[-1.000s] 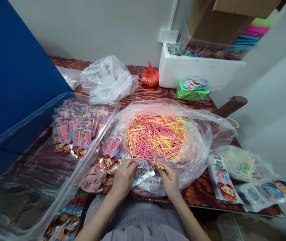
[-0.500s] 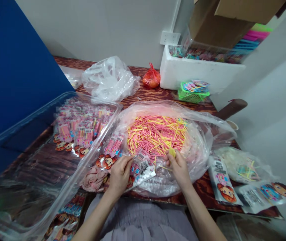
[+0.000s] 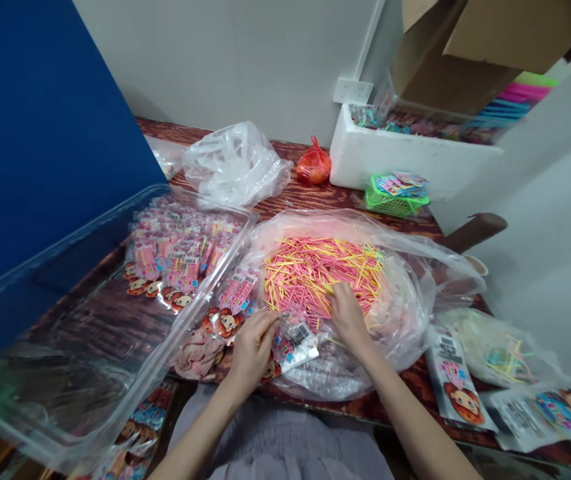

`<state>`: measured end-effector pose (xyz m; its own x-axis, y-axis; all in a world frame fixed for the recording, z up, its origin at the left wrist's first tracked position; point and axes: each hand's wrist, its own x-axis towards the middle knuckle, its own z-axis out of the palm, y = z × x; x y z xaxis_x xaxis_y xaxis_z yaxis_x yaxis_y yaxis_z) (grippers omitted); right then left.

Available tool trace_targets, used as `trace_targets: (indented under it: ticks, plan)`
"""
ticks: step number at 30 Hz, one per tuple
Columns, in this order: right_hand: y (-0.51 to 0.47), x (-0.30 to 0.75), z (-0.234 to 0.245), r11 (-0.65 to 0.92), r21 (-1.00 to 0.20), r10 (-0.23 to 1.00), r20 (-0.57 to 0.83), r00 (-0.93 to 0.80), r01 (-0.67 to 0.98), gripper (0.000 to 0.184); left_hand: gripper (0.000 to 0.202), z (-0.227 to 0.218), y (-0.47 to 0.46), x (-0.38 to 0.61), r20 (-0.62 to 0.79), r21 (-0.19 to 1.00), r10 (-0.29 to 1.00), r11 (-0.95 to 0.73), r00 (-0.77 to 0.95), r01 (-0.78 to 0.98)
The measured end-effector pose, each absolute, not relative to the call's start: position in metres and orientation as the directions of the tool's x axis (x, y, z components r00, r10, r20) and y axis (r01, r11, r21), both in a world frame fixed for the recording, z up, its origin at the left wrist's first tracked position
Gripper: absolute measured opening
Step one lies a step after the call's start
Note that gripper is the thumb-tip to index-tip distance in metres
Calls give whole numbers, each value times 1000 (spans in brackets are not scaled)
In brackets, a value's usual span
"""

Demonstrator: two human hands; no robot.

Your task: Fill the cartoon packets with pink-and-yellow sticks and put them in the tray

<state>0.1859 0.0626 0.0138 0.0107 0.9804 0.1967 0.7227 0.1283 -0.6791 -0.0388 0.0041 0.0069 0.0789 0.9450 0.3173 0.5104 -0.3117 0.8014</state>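
Note:
My left hand point(image 3: 254, 343) is closed in a pinch on the edge of a clear printed packet point(image 3: 301, 343) with a barcode. The packet lies over the near edge of an open plastic bag point(image 3: 405, 320). Inside that bag is a heap of thin pink and yellow sticks point(image 3: 315, 267). My right hand point(image 3: 349, 317) reaches over the near side of the heap, fingers closed, with a bit of yellow sticks point(image 3: 329, 289) showing at the fingertips. How many it holds is hidden. Filled packets point(image 3: 239, 290) lie just left of the bag.
A large clear tub point(image 3: 180, 320) on the left holds many filled packets point(image 3: 185, 247). A crumpled cloth point(image 3: 198, 355) lies beside it. Behind are a red bag of fruit point(image 3: 314, 167), a green basket point(image 3: 396, 203) and a white foam box point(image 3: 415, 153). Printed pouches point(image 3: 458, 380) lie right.
My right hand has moved from beside the packet up onto the stick heap, its yellow sticks now mostly hidden. The left hand still pinches the packet. The whole view has shifted slightly.

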Motion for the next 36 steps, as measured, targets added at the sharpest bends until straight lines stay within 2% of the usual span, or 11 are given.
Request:
trace_targets:
  ticks: [2, 3, 5, 6, 10, 15, 23, 26, 29, 31, 36]
  plan:
    - [63, 188, 24, -7, -935, 990, 43, 132, 356, 13, 21, 9, 5, -38, 267, 859, 963, -258, 43, 442]
    - [62, 188, 30, -87, -989, 990, -72, 121, 118, 15, 20, 10, 5, -38, 248, 878, 968, -242, 40, 413]
    - [60, 185, 46, -239, -927, 969, -247, -8, -288, 21, 19, 11, 6, -37, 225, 899, 973, -227, 51, 374]
    - [60, 182, 55, -290, -861, 956, -284, -79, -418, 24, 19, 12, 7, -37, 211, 907, 976, -218, 59, 360]
    - [61, 166, 80, -305, -705, 952, -245, -184, -640, 21, 19, 18, 7, -34, 134, 940, 986, -158, 99, 304]
    - [64, 145, 85, -251, -687, 967, -149, -207, -682, 13, 21, 25, 6, -31, -4, 982, 990, -22, 138, 186]
    - [46, 136, 74, -320, -771, 945, -220, -241, -551, 18, 27, 20, 2, -27, -195, 978, 976, 201, 96, -62]
    - [35, 135, 80, -276, -896, 950, -198, -242, -349, 19, 26, 20, 2, -26, -174, 980, 983, 178, 57, -84]
    - [26, 133, 87, -231, -953, 954, -181, -240, -196, 26, 21, 24, 3, -25, -114, 989, 993, 115, 15, -94]
    - [22, 131, 87, -205, -956, 969, -168, -181, -212, 29, 19, 26, 3, -26, -104, 989, 994, 105, 9, -105]
    - [15, 126, 80, -164, -959, 985, -144, -98, -230, 18, 18, 29, 2, -26, -113, 986, 994, 112, -3, -121]
